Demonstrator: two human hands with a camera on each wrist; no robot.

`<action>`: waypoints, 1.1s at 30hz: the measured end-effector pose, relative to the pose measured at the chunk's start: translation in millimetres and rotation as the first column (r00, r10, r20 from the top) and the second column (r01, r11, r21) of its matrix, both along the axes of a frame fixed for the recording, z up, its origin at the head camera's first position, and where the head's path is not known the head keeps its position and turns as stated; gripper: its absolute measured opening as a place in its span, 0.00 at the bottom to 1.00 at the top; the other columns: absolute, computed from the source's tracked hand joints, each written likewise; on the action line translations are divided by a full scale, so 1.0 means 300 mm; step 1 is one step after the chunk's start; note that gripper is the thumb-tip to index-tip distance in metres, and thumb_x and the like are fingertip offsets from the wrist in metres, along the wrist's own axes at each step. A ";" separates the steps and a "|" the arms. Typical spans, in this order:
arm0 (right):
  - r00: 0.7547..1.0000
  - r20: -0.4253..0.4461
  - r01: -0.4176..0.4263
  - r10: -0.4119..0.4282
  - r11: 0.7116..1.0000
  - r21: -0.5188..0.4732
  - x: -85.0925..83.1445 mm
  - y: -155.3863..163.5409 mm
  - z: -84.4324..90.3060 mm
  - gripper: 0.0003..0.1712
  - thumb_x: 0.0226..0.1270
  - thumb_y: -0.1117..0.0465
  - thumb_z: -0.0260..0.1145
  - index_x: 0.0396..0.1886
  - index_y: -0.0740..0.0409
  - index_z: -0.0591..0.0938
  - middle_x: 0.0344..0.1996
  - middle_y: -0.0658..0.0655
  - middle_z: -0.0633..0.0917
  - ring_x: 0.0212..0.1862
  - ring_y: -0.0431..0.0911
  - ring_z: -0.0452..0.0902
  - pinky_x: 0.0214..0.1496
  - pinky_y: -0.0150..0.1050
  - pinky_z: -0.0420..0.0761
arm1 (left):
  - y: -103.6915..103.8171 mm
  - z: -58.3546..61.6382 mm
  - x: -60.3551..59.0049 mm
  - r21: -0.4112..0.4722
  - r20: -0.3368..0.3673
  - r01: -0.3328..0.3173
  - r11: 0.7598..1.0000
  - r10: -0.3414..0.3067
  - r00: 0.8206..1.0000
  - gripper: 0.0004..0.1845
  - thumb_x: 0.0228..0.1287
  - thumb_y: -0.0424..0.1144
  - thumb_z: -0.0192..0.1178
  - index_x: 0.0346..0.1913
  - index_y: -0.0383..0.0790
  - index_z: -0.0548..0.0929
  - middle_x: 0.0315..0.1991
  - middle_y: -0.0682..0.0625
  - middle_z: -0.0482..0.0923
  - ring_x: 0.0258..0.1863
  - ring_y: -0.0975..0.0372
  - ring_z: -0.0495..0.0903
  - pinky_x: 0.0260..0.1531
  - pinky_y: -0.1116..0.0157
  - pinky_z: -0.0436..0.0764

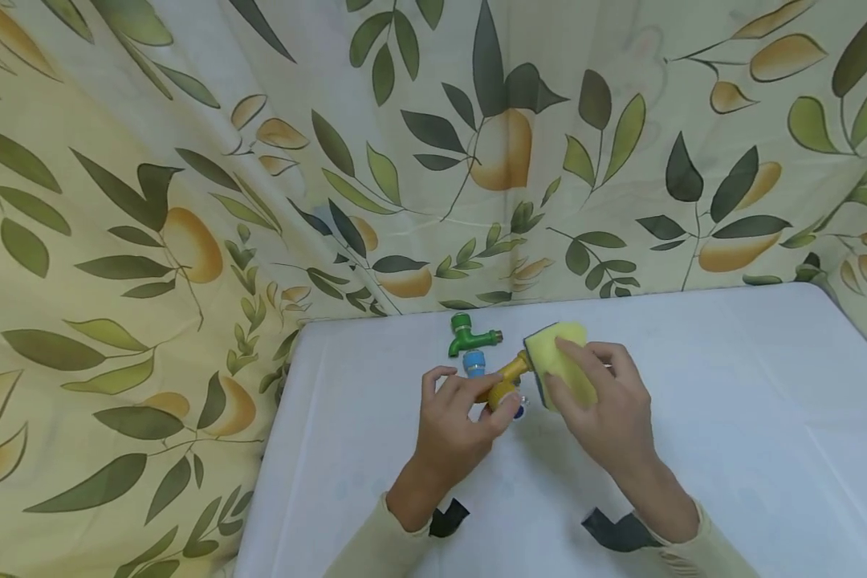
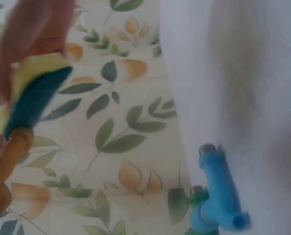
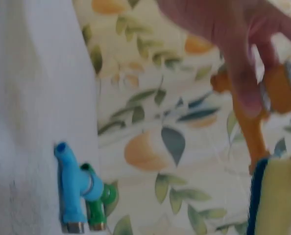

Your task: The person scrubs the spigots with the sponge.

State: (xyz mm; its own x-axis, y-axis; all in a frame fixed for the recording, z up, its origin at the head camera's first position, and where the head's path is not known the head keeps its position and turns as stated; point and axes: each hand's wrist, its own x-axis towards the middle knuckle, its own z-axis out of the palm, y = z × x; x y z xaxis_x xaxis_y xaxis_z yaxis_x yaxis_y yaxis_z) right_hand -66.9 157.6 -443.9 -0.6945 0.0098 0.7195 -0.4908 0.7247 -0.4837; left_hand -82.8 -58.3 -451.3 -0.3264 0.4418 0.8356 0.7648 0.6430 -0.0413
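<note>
A: Please, what is in the left hand (image 1: 453, 417)?
B: Its grip is narrow — it pinches the yellow tap (image 1: 513, 368), which is held above the white counter (image 1: 751, 417).
A: And the right hand (image 1: 616, 405)?
B: This one grips the yellow sponge (image 1: 547, 353), and the dark scouring side touches one end of the yellow tap.
A: Which things are near?
B: The blue tap (image 1: 474, 363) and the green tap (image 1: 470, 340) — both on the counter, beyond the left hand.

Cream slvs (image 1: 379, 542) — blk wrist pcs (image 1: 619, 533)
</note>
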 end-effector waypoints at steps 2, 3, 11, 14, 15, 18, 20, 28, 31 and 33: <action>1.000 0.026 -0.016 0.015 0.999 0.033 0.001 0.003 0.013 0.25 0.52 0.57 0.73 0.53 0.53 0.88 0.40 0.60 0.81 0.40 0.48 0.75 0.38 0.28 0.74 | -0.005 0.002 -0.007 -0.049 -0.100 0.002 0.999 -0.007 0.995 0.21 0.65 0.29 0.62 0.54 0.58 0.79 0.47 0.50 0.88 0.33 0.59 0.82 0.48 0.51 0.81; 0.999 0.034 -0.027 0.025 0.998 0.052 0.000 0.005 0.019 0.25 0.52 0.57 0.73 0.53 0.52 0.88 0.40 0.59 0.81 0.40 0.48 0.74 0.37 0.31 0.74 | -0.007 0.003 -0.011 -0.065 -0.142 0.003 0.998 -0.012 0.990 0.22 0.64 0.29 0.62 0.54 0.59 0.80 0.47 0.51 0.88 0.33 0.58 0.82 0.48 0.51 0.81; 0.995 0.052 -0.095 0.087 0.981 0.170 -0.034 0.032 0.062 0.24 0.55 0.55 0.75 0.55 0.47 0.88 0.41 0.57 0.81 0.41 0.48 0.73 0.35 0.42 0.73 | -0.012 0.017 -0.027 -0.173 -0.246 0.032 0.984 -0.075 0.967 0.19 0.62 0.33 0.65 0.50 0.62 0.81 0.47 0.54 0.88 0.40 0.57 0.83 0.48 0.47 0.78; 0.993 0.078 -0.107 0.094 0.976 0.188 -0.047 0.041 0.077 0.25 0.55 0.58 0.76 0.56 0.47 0.88 0.42 0.58 0.82 0.42 0.50 0.74 0.36 0.45 0.71 | -0.013 0.020 -0.023 -0.200 -0.240 0.029 0.979 -0.078 0.968 0.18 0.61 0.36 0.67 0.50 0.63 0.81 0.48 0.55 0.88 0.41 0.57 0.83 0.50 0.46 0.78; 0.991 0.092 -0.109 0.093 0.975 0.195 -0.049 0.044 0.081 0.25 0.55 0.58 0.76 0.56 0.46 0.88 0.42 0.58 0.82 0.42 0.50 0.74 0.36 0.45 0.71 | -0.014 0.020 -0.021 -0.210 -0.237 0.027 0.977 -0.077 0.969 0.18 0.62 0.37 0.67 0.50 0.63 0.81 0.48 0.55 0.88 0.41 0.57 0.83 0.50 0.46 0.77; 0.986 0.129 -0.129 0.101 0.964 0.231 -0.051 0.048 0.087 0.26 0.56 0.57 0.76 0.57 0.44 0.87 0.44 0.58 0.83 0.43 0.52 0.75 0.36 0.46 0.71 | -0.013 0.018 -0.016 -0.228 -0.230 0.021 0.974 -0.075 0.970 0.17 0.62 0.40 0.68 0.51 0.64 0.80 0.48 0.55 0.87 0.42 0.57 0.83 0.51 0.46 0.77; 0.983 0.155 -0.135 0.098 0.957 0.255 -0.050 0.049 0.089 0.25 0.58 0.56 0.75 0.58 0.43 0.87 0.46 0.59 0.83 0.44 0.52 0.76 0.37 0.47 0.71 | -0.011 0.016 -0.015 -0.228 -0.232 0.025 0.973 -0.079 0.970 0.18 0.62 0.39 0.68 0.51 0.63 0.81 0.48 0.55 0.87 0.42 0.58 0.83 0.51 0.46 0.77; 0.977 0.186 -0.154 0.100 0.940 0.305 -0.049 0.051 0.099 0.23 0.61 0.54 0.73 0.58 0.41 0.87 0.48 0.61 0.83 0.46 0.55 0.76 0.37 0.51 0.73 | 0.003 0.015 -0.020 -0.215 -0.259 0.046 0.975 -0.102 0.960 0.16 0.62 0.38 0.68 0.49 0.63 0.82 0.47 0.55 0.87 0.41 0.58 0.81 0.49 0.48 0.78; 0.972 0.198 -0.176 0.124 0.947 0.268 -0.043 0.051 0.097 0.23 0.60 0.56 0.73 0.58 0.43 0.87 0.48 0.60 0.82 0.47 0.53 0.75 0.38 0.49 0.73 | -0.001 0.014 -0.018 -0.196 -0.213 0.040 0.980 -0.082 0.974 0.18 0.63 0.36 0.68 0.50 0.62 0.80 0.48 0.55 0.87 0.40 0.59 0.82 0.50 0.49 0.78; 0.969 0.213 -0.170 0.122 0.959 0.225 -0.037 0.052 0.092 0.24 0.60 0.58 0.74 0.58 0.45 0.87 0.48 0.59 0.81 0.48 0.51 0.73 0.38 0.47 0.74 | -0.007 0.009 -0.015 -0.145 -0.114 0.048 0.988 -0.065 0.991 0.18 0.64 0.34 0.67 0.52 0.59 0.80 0.48 0.54 0.87 0.40 0.60 0.83 0.51 0.50 0.79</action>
